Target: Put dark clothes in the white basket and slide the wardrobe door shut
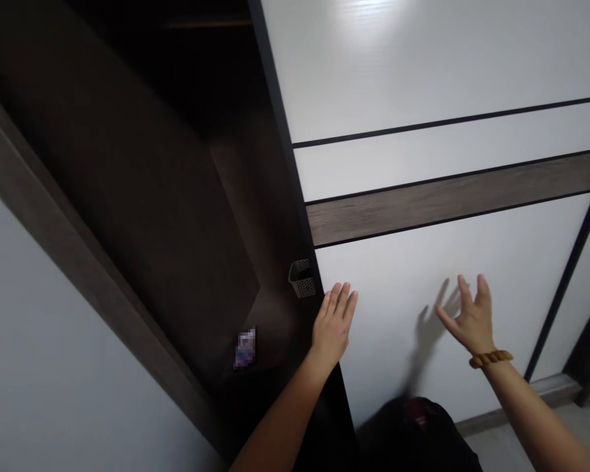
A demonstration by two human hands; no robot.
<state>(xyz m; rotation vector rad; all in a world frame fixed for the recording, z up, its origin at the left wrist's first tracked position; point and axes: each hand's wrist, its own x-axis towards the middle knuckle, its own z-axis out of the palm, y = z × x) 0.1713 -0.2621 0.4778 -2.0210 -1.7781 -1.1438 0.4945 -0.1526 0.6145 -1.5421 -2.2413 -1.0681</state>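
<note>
A white sliding wardrobe door (423, 282) with black lines and a dark wood band stands in front of me. My left hand (333, 322) lies flat, fingers stretched, against the door's dark left edge. My right hand (469, 316) is open with fingers spread, close to the white panel, and throws a shadow on it; a wooden bead bracelet (490, 358) is on that wrist. Neither hand holds anything.
To the left the wardrobe is open, its inside (177, 196) dark and mostly hidden. A small grey perforated basket (301, 278) sits inside near the door edge. A grey wall (39, 367) lies at the far left. Pale floor (545, 426) shows at the lower right.
</note>
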